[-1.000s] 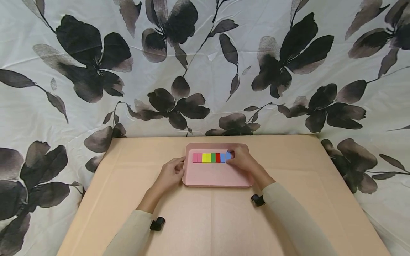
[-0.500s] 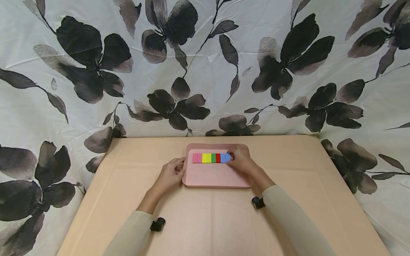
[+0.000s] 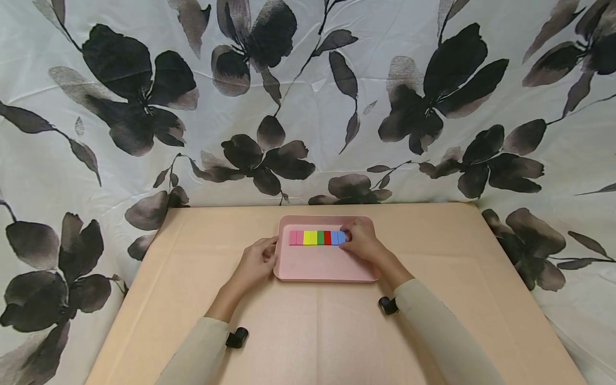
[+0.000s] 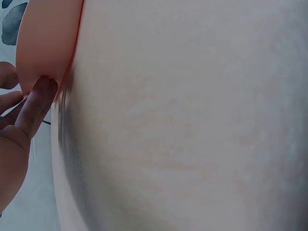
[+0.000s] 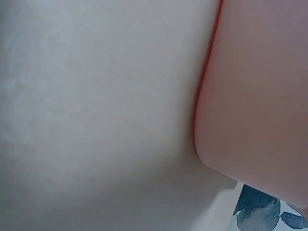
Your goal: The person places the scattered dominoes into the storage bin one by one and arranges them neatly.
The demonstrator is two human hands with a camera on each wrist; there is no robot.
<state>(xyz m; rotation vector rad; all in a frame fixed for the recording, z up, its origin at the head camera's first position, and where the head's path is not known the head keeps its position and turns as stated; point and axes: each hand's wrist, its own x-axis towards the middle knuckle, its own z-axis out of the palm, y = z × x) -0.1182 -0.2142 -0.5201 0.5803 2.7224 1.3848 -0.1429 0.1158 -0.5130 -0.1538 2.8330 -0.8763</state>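
A shallow pink tray (image 3: 322,268) lies near the far edge of the table. Along its upper part runs a row of small coloured tiles (image 3: 314,238): pink, yellow, green, red, then blue. My right hand (image 3: 364,243) reaches over the tray's right side and pinches the last blue tile (image 3: 343,236), which sits against the other blue one. My left hand (image 3: 254,262) grips the left rim. In the left wrist view, the thumb (image 4: 38,103) presses the tray's outer wall (image 4: 50,38), fingers beyond it. The right wrist view shows the tray's corner (image 5: 250,106), not the fingers.
The tray stands on a tan table (image 3: 298,331). Behind the table hangs a white cloth (image 3: 317,117) with dark flowers. Small black wrist cameras (image 3: 237,337) sit by both sleeve cuffs.
The right hand has slid the last blue tile slightly left, closing the small gap to the row. During the last half second it stays there; the left hand has kept its place.
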